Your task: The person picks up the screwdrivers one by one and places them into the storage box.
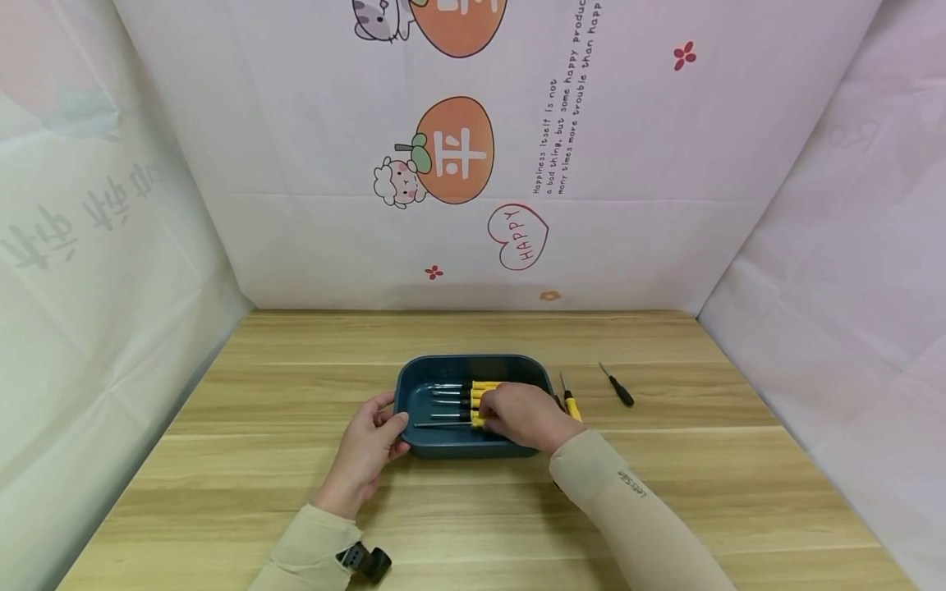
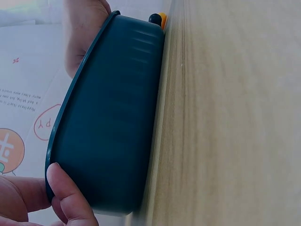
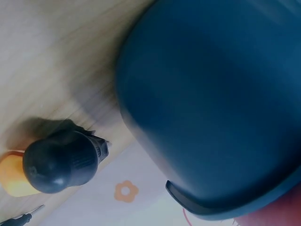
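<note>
Sleeves (image 1: pixel 643 517), two, tan, on the near side of the tray, converging on it from left and right. Dark device (image 1: pixel 364 562), one, at the left sleeve. Desk (image 1: pixel 473 513), one, wood-grained, beneath the tray. Left hand (image 1: pixel 369 432), one, at the tray's left end; grip closed on the rim, thumb at the edge, a finger against the outer wall. Tray (image 1: pixel 473 451), one, dark blue, long axis left to right. Right hand (image 1: pixel 523 410), one, over the tray's right half, reaching in from the near right, back uppermost, fingers curled down at the handles; whether its grip has hold of one cannot be told. Screwdrivers (image 1: pixel 466 394), five, inside the tray, roughly parallel, tips toward its left end, yellow-and-black handles toward its right. Stubby black handle (image 3: pixel 61 162), one, just beside the tray's right end. Yellow-handled screwdriver (image 1: pixel 572 406), one, beside that handle, tip pointing away. Black screwdriver (image 1: pixel 621 390), one, farther right of the tray, tip toward far left. Printed cloth (image 1: pixel 621 246), beyond the tray.
</note>
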`<state>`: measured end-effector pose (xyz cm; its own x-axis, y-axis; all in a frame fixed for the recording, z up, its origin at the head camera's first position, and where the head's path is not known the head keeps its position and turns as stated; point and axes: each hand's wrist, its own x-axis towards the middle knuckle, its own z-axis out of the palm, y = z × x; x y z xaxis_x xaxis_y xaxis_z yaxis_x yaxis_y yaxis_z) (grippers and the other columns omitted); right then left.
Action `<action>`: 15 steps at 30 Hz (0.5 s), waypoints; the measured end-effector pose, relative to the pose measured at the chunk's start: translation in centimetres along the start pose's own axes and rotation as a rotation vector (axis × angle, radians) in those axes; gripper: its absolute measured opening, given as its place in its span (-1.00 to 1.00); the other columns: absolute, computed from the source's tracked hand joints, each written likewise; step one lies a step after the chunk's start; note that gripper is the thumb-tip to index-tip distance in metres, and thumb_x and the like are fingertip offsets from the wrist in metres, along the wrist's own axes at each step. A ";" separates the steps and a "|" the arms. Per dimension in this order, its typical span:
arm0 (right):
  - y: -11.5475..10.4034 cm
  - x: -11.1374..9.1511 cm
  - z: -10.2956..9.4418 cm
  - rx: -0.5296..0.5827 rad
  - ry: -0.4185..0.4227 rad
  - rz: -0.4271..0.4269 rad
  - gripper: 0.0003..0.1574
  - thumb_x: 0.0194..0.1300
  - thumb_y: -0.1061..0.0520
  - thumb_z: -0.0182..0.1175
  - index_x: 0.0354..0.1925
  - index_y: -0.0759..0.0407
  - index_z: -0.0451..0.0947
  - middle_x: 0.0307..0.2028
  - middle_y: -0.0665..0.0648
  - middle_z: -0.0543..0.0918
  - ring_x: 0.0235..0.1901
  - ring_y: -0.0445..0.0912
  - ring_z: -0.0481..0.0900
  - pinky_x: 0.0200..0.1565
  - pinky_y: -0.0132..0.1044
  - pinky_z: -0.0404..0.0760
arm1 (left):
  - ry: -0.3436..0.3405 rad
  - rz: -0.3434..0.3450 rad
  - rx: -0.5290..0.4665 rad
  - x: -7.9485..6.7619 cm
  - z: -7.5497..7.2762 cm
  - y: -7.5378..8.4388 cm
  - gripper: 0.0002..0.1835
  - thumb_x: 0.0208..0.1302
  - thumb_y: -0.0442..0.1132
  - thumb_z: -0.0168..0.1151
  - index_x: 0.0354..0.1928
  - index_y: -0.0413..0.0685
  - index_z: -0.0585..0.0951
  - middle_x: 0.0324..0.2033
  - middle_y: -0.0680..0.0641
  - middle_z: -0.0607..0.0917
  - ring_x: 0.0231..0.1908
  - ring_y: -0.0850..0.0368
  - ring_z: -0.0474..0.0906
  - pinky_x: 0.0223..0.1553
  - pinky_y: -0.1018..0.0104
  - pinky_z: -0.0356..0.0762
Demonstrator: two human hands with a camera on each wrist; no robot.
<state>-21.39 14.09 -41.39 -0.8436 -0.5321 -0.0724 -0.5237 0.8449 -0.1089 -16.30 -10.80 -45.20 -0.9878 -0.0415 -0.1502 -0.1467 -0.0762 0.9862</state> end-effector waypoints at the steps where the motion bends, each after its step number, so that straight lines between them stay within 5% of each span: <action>1: 0.0 0.1 0.0 0.005 -0.003 0.004 -0.86 0.42 0.00 0.37 -0.11 -0.02 0.77 -0.19 -0.08 0.75 -0.26 -0.20 0.59 0.06 -0.20 0.68 | 0.000 0.000 0.000 0.0 0.0 0.0 -0.48 0.55 -0.34 0.13 0.48 -0.14 0.36 -0.09 -0.16 0.46 -0.31 0.08 0.53 -0.33 0.42 0.64; 15: -0.1 0.5 0.3 0.008 -0.016 0.035 -0.88 0.40 -0.01 0.40 -0.13 -0.07 0.77 -0.21 -0.10 0.75 -0.27 -0.21 0.59 0.06 -0.18 0.69 | 0.001 0.004 0.004 -0.1 -0.1 0.1 -0.47 0.54 -0.32 0.16 0.48 -0.16 0.36 -0.08 -0.16 0.46 -0.32 0.09 0.53 -0.34 0.42 0.65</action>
<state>-21.76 13.73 -41.69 -0.8593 -0.5031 -0.0923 -0.4928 0.8627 -0.1137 -16.18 -10.85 -45.13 -0.9884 -0.0430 -0.1459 -0.1426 -0.0716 0.9872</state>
